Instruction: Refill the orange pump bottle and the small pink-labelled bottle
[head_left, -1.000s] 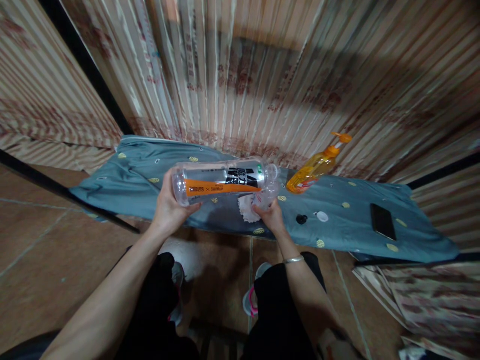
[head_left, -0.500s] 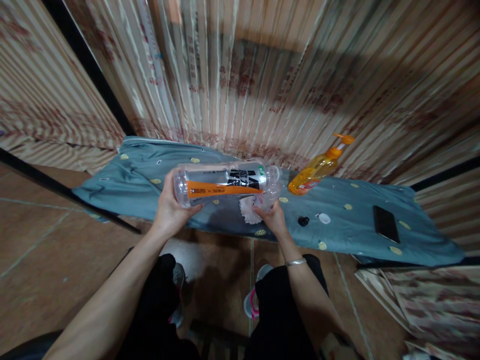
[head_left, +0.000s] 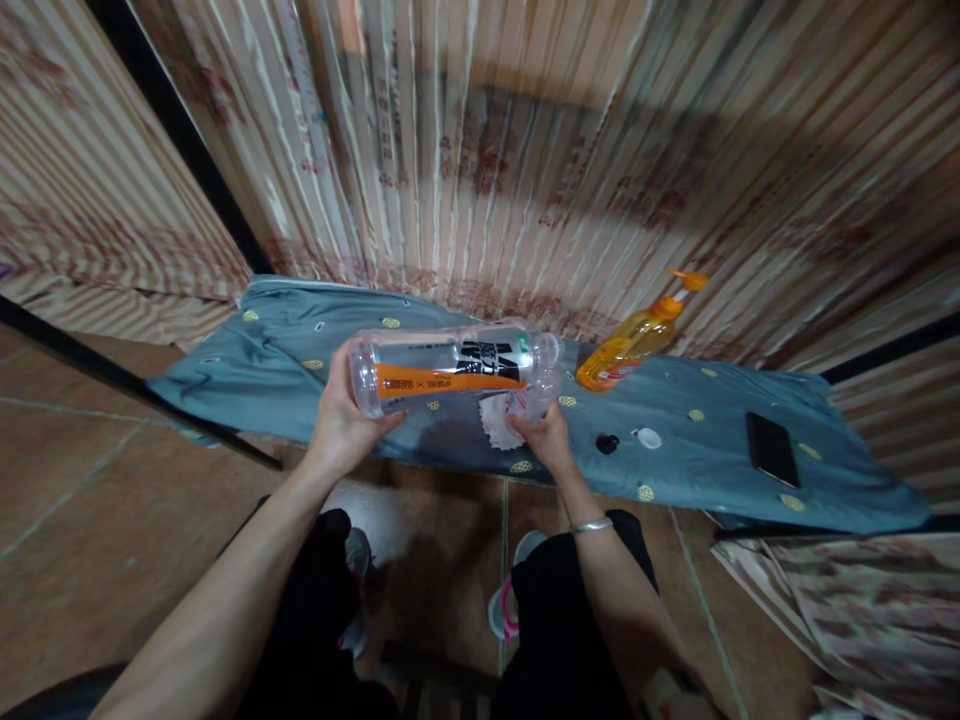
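A large clear bottle (head_left: pixel 450 365) with an orange, silver and black label lies sideways in the air, its neck pointing right. Its base is gripped by my left hand (head_left: pixel 346 415). My right hand (head_left: pixel 545 434) is closed round a smaller clear bottle (head_left: pixel 541 392), whose top is close to the large bottle's neck; whether they touch is hard to tell. Below them, a white scalloped piece (head_left: pixel 498 422) shows beside my right fingers. An orange pump bottle (head_left: pixel 630 345) of yellow liquid leans to the right of my hands.
On the blue-green cloth (head_left: pixel 697 470) are a black cap (head_left: pixel 607 443), a white cap (head_left: pixel 648 438) and a dark phone (head_left: pixel 772 449) at the right. Black poles (head_left: pixel 180 145) and a striped curtain (head_left: pixel 525 150) stand around the cloth.
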